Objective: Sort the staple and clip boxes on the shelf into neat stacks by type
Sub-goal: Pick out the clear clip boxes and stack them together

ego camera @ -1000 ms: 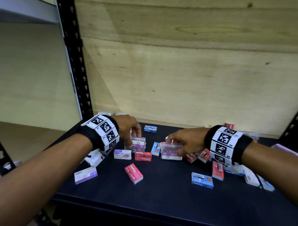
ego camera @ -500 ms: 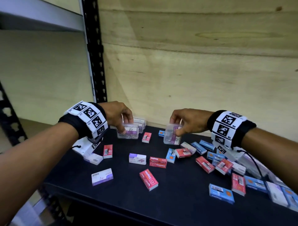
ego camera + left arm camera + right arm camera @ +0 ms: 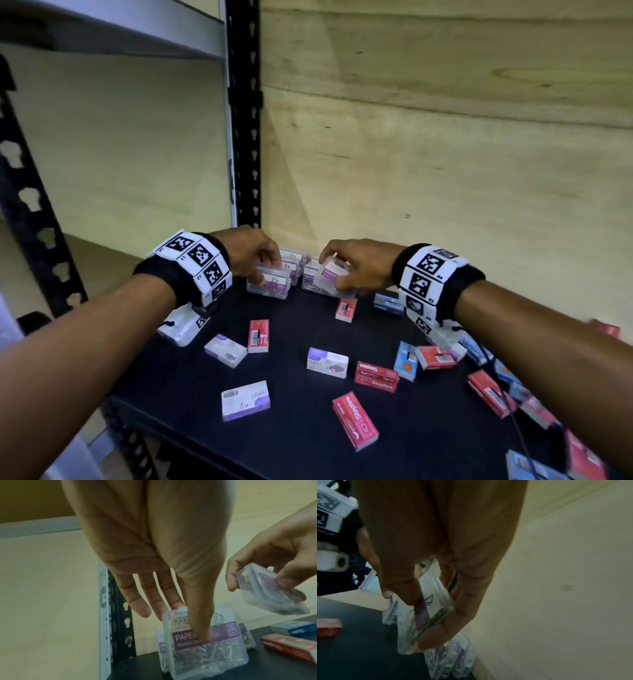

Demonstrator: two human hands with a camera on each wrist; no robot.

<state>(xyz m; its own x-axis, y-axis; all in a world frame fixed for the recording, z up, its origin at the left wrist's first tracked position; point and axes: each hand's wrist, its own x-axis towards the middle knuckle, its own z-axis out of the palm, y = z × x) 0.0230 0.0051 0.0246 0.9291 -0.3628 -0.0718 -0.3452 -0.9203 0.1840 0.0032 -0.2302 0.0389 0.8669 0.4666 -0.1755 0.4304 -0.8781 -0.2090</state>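
My left hand (image 3: 260, 263) pinches a clear paper clip box (image 3: 270, 284) with a purple label at the shelf's back left corner; the left wrist view shows the thumb on its label (image 3: 204, 635) and fingers behind it. My right hand (image 3: 346, 270) grips a second clear clip box (image 3: 330, 274), tilted, just above the shelf (image 3: 423, 615). More clear clip boxes (image 3: 294, 262) stand behind them against the wall (image 3: 450, 660). Red (image 3: 354, 421), blue (image 3: 406, 365) and white-purple (image 3: 245, 401) staple boxes lie scattered on the black shelf (image 3: 301, 455).
A black perforated upright (image 3: 245, 113) stands at the back left corner. A plywood wall (image 3: 445, 154) closes the back. A grey shelf board (image 3: 102, 31) hangs above left. More staple boxes (image 3: 489, 394) crowd the right side under my right forearm.
Both hands have carried their clip boxes to the back left corner, up to the clear boxes by the wall. The camera view has swung left.
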